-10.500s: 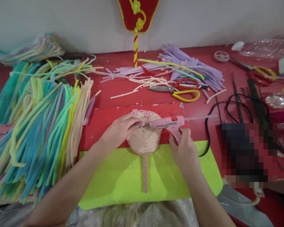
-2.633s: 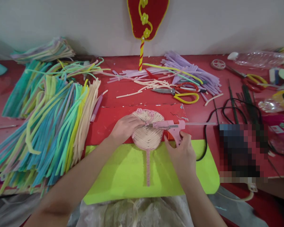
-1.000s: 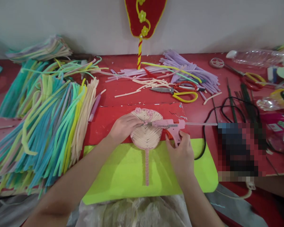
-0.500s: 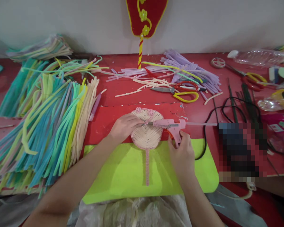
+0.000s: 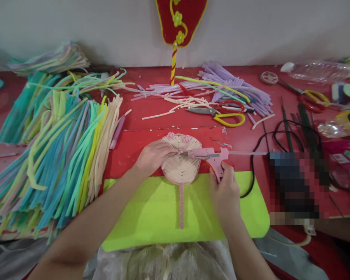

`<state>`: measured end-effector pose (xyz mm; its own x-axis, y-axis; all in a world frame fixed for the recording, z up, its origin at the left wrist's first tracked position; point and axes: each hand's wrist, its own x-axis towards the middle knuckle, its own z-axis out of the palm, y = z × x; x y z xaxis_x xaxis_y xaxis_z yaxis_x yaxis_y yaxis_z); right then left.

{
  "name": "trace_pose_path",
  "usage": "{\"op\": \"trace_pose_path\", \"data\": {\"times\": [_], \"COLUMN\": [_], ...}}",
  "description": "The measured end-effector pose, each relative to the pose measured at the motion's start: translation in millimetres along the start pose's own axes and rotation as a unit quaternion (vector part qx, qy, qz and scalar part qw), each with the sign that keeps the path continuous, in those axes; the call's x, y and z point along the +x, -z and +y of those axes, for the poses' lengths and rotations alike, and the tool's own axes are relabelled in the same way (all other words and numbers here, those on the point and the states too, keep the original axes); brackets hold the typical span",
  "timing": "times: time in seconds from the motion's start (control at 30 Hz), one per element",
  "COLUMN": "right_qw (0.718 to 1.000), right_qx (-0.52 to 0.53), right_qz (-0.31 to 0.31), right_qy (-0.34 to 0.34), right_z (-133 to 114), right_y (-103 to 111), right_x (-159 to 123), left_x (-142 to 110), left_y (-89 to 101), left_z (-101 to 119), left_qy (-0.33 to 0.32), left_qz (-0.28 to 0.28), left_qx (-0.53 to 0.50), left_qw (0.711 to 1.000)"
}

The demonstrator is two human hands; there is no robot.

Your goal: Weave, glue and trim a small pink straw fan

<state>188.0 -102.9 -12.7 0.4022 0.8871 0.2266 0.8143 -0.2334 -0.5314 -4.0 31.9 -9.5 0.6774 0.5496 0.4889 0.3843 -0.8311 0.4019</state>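
A pink hot glue gun (image 5: 212, 155) is gripped by its handle in my right hand (image 5: 226, 184), with a clear glue stick (image 5: 246, 153) jutting out of its back. Its nozzle points left, over a cream, round hand fan (image 5: 183, 173) with a pink rim and pink fuzzy handle (image 5: 181, 206). My left hand (image 5: 153, 157) reaches over the fan's left side, fingers pinched together at the nozzle tip. What they pinch is too small to make out. Small pink flowers (image 5: 186, 139) sit along the fan's top.
Bundles of colored pipe cleaners (image 5: 55, 155) cover the left side. Scissors (image 5: 216, 112) lie beyond the fan near purple pipe cleaners (image 5: 236, 89). A black cord (image 5: 253, 167), plastic bottle (image 5: 317, 72) and pixelated patch are on the right. A red fan (image 5: 181, 23) stands behind.
The glue gun has shifted very slightly, its nozzle staying by my left fingertips. Both hands are otherwise almost still, and the fan has not moved.
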Motion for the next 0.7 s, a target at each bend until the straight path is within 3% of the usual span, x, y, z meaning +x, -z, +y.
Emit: {"op": "trace_pose_path", "data": {"times": [0.7], "right_qw": [0.999], "right_qx": [-0.029], "right_qz": [0.001], "right_qy": [0.017], "right_z": [-2.0], "right_y": [0.9], "right_x": [-3.6], "left_x": [-1.9], "left_y": [0.2], "left_z": [-1.1], "left_qy": [0.015], "left_qz": [-0.014], "left_qx": [-0.018], "left_qw": [1.0]}}
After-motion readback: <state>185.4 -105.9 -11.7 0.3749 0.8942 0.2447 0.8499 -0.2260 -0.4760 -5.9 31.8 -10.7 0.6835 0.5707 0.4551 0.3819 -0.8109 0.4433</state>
